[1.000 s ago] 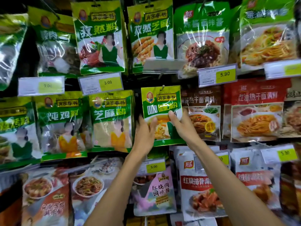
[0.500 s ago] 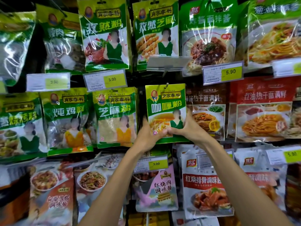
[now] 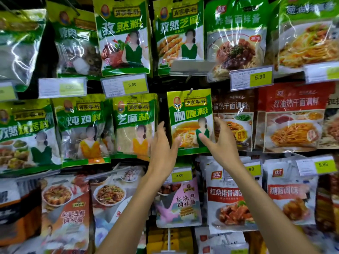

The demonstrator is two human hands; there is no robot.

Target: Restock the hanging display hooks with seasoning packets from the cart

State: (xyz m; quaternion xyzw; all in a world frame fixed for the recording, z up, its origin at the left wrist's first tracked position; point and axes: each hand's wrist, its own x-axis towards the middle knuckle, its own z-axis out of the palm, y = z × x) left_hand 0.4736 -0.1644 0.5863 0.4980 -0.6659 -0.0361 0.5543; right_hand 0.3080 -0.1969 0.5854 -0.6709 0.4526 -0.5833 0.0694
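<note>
A green and yellow curry-powder seasoning packet (image 3: pixel 189 114) hangs from a metal hook (image 3: pixel 190 91) in the middle row of the display. My left hand (image 3: pixel 163 143) is at the packet's lower left edge, fingers straight and spread, thumb tip just over the packet's front. My right hand (image 3: pixel 221 142) mirrors it at the lower right edge, fingers loosely spread, thumb pointing at the packet. Neither hand grips the packet. The cart is out of view.
Green seasoning packets (image 3: pixel 134 125) hang close on the left, brown and red noodle-sauce packets (image 3: pixel 233 121) on the right. Yellow price tags (image 3: pixel 125 85) stick out on hook ends above and below. White and pink packets (image 3: pixel 178 202) hang under my arms.
Both hands held the packet by its lower part while it settled on the hook. Now the fingers have spread and drawn off its sides, and the packet hangs on its own.
</note>
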